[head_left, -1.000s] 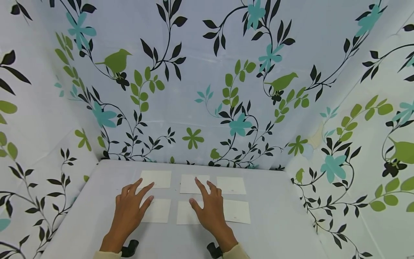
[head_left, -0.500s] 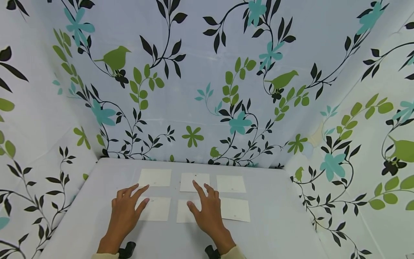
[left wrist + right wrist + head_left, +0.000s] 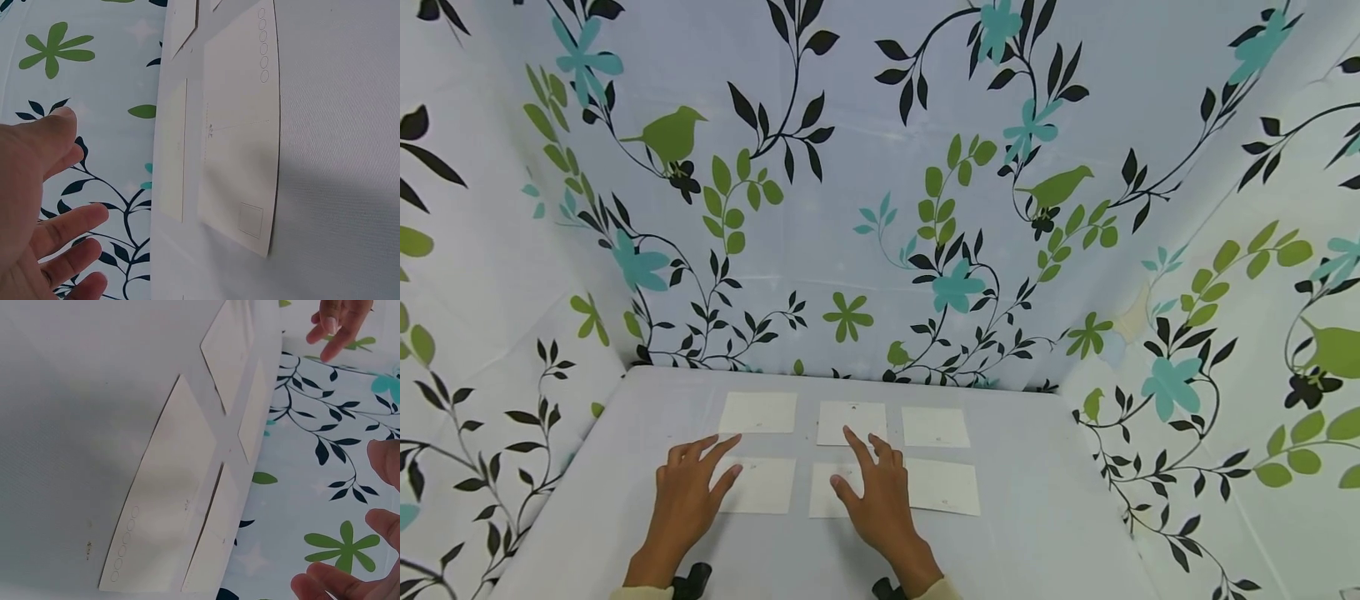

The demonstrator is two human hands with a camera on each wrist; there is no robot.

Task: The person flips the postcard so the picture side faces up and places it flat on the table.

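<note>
Six cards (image 3: pixel 936 427) on white table (image 3: pixel 1048 500)

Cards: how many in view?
6: far left card, far middle card, far right card, near left card, near middle card partly behind the right hand, near right card. More may be hidden.

Six cream cards (image 3: pixel 936 427), flat on table (image 3: pixel 1045 492), two rows of three

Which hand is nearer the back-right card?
The right. In the head view, the right hand is just to the lower left of the back-right card; the left hand is farther away, by the left edge of the front-left card.
</note>
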